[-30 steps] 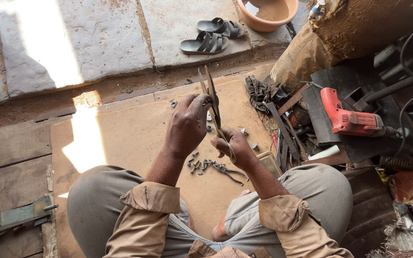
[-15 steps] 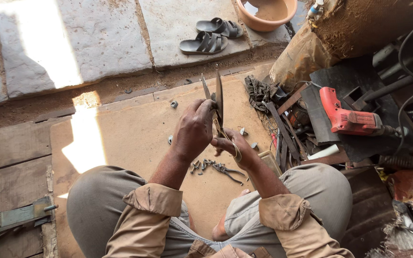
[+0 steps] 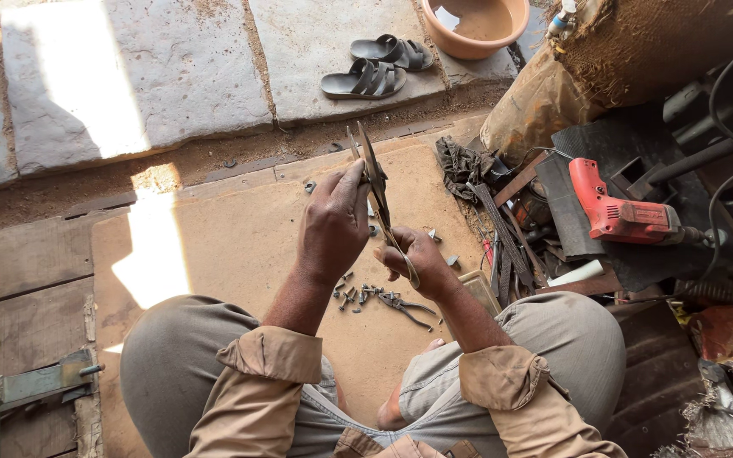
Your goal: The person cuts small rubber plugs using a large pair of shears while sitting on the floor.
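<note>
Both hands hold a long, thin metal tool [image 3: 377,191] upright above the brown board [image 3: 239,237]. The left hand [image 3: 332,225] has its fingers wrapped around the upper part, and the right hand [image 3: 417,259] pinches the lower end. Small screws [image 3: 354,294] lie scattered on the board just below.

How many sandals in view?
2: both on the stone slab at top, side by side. One sandal nearer, the other sandal behind it, beside the basin.

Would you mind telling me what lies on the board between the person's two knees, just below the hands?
In the head view, a scatter of small bolts and dark pliers lies on the board there, below the left hand and right hand.
</note>
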